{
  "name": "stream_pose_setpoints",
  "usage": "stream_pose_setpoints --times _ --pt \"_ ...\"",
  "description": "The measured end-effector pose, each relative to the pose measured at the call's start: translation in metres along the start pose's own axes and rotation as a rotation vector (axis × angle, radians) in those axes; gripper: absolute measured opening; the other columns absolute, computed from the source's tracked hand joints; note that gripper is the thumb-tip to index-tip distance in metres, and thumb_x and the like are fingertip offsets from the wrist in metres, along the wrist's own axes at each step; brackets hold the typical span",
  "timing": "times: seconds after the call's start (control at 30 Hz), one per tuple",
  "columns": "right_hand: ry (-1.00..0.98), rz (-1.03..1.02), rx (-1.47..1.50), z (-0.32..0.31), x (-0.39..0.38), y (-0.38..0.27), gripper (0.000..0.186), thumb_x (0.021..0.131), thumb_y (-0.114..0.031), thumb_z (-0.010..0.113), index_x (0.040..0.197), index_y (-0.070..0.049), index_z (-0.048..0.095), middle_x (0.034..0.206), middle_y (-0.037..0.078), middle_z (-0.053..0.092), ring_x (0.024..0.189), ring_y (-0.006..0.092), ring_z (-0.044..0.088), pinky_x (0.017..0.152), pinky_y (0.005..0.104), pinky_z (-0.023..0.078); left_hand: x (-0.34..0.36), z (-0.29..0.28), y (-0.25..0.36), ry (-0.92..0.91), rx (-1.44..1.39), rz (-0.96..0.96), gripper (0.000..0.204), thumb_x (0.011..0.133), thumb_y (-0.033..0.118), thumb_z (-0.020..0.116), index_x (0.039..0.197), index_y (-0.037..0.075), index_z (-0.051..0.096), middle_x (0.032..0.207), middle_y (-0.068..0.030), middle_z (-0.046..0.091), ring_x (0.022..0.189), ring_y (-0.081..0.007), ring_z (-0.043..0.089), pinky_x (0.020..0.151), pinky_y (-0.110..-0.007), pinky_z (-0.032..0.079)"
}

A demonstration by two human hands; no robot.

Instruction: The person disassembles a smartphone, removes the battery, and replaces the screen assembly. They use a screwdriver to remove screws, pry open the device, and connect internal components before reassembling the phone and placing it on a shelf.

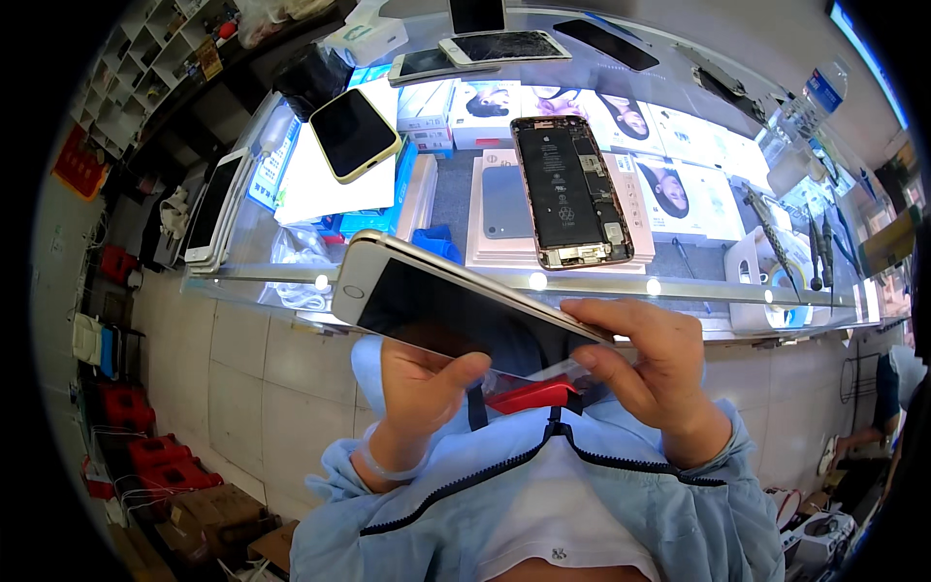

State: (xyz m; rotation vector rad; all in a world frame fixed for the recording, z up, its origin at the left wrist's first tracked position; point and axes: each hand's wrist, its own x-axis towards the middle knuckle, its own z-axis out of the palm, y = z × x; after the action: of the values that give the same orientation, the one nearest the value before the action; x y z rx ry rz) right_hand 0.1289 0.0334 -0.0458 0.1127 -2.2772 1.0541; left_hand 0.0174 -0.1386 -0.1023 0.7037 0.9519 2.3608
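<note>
A smartphone (456, 308) with a white front, gold edge and dark screen is held at a tilt in front of my body, its round home button toward the upper left. My left hand (419, 388) grips its lower long edge, thumb on the front, other fingers hidden behind it. My right hand (652, 359) pinches the phone's right end between thumb and fingers. Beyond it, on the glass counter, lies an opened phone body (570, 194) with its black battery and inner parts showing.
Across the glass counter (417, 274) lie a yellow-cased phone (355, 136), stacked white phones (215, 209), a cracked phone (504, 47) and a black phone (606, 45). At right are tweezers (771, 233), thin tools (822, 252) and a plastic bottle (815, 102). Boxes show under the glass.
</note>
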Motion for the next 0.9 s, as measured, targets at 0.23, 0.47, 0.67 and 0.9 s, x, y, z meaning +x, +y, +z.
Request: stream_pose_setpoints --times 0.23,0.47,0.67,0.9 --pt "-0.016 0.027 0.043 -0.015 0.002 -0.005 0.018 0.074 -0.004 0.068 0.092 -0.004 0.068 0.074 0.010 0.065 0.059 0.0218 0.063 0.054 0.0274 0.048 0.003 -0.002 0.022 0.053 0.024 0.101 0.026 0.076 0.007 0.071 0.097 -0.005 0.059 0.094 -0.0161 0.065 0.081 -0.0184 0.063 0.070 -0.028 0.052" --pt "-0.091 -0.041 -0.011 -0.014 0.007 -0.005 0.020 0.074 -0.001 0.066 0.094 -0.002 0.066 0.077 0.011 0.064 0.061 0.0219 0.062 0.054 0.0284 0.048 0.015 0.008 0.050 -0.091 0.586 0.111 0.026 0.076 0.016 0.073 0.088 -0.004 0.063 0.085 -0.0154 0.067 0.078 -0.0167 0.064 0.071 -0.025 0.050" --pt "-0.083 -0.064 -0.076 -0.018 0.005 -0.005 0.020 0.074 -0.001 0.066 0.093 -0.002 0.065 0.077 0.010 0.064 0.063 0.0223 0.063 0.055 0.0296 0.049 0.013 0.007 0.041 -0.104 0.556 0.097 0.018 0.075 0.004 0.071 0.089 -0.004 0.063 0.086 -0.0154 0.067 0.076 -0.0154 0.064 0.069 -0.024 0.050" --pt "-0.112 -0.107 -0.117 -0.009 0.002 -0.009 0.021 0.070 -0.005 0.070 0.090 -0.004 0.066 0.072 0.008 0.064 0.061 0.0213 0.062 0.053 0.0289 0.048 0.008 0.016 0.033 -0.175 0.572 0.146 0.017 0.071 -0.004 0.070 0.087 -0.004 0.066 0.083 -0.0153 0.068 0.073 -0.0158 0.066 0.063 -0.023 0.051"
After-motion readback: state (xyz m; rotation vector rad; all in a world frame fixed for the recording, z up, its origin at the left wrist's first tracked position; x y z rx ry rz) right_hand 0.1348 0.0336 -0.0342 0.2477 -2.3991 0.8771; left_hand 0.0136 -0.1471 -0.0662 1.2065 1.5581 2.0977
